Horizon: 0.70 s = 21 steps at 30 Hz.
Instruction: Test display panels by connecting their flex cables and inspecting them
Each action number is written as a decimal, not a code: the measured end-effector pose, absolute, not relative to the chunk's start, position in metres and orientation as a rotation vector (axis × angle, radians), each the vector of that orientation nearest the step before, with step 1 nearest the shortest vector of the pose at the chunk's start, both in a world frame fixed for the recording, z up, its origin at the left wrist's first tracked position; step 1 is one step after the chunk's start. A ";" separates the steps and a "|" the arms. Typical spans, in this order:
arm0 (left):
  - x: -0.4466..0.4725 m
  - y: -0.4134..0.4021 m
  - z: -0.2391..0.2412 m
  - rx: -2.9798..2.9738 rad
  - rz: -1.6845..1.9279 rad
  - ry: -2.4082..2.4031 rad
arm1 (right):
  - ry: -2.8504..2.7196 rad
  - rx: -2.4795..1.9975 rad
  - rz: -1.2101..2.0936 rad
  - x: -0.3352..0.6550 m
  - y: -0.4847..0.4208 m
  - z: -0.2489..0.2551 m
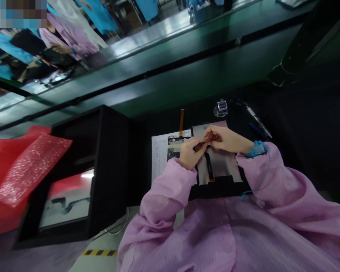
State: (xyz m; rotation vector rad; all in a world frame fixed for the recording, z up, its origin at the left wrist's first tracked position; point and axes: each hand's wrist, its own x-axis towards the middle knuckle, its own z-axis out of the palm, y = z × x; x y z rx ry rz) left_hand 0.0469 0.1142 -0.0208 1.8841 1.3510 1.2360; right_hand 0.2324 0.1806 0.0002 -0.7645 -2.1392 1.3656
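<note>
My left hand (190, 152) and my right hand (219, 139) meet over a silvery flat panel with a dark lower edge (225, 164), which looks like the back of a tablet screen. Both have thumb and fingers pinched close together; whatever is between them is too small or hidden to make out. Below the fingertips a black flex cable (209, 164) runs down the panel to an orange end. Partly behind my left hand lies an opened device with a circuit board (174, 153). An orange ribbon cable (181, 122) sticks up from its top. A blue wrist strap (256, 149) circles my right wrist.
A printed sheet (158, 158) lies under the device. Behind are a metal tally counter (222, 108), a white pen (256, 118) and a blue pen (258, 130). At left stands a black box (110, 166) holding another panel (66, 209), with red bubble wrap (35, 166) over its side.
</note>
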 end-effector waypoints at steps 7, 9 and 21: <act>0.045 0.117 -0.030 1.945 1.263 1.393 | -2.115 -0.782 1.483 0.231 0.181 -0.006; 0.045 0.117 -0.031 1.939 1.281 1.391 | -2.080 -0.755 1.535 0.231 0.183 -0.008; 0.046 0.120 -0.034 1.927 1.318 1.337 | -2.113 -0.831 1.424 0.242 0.182 -0.002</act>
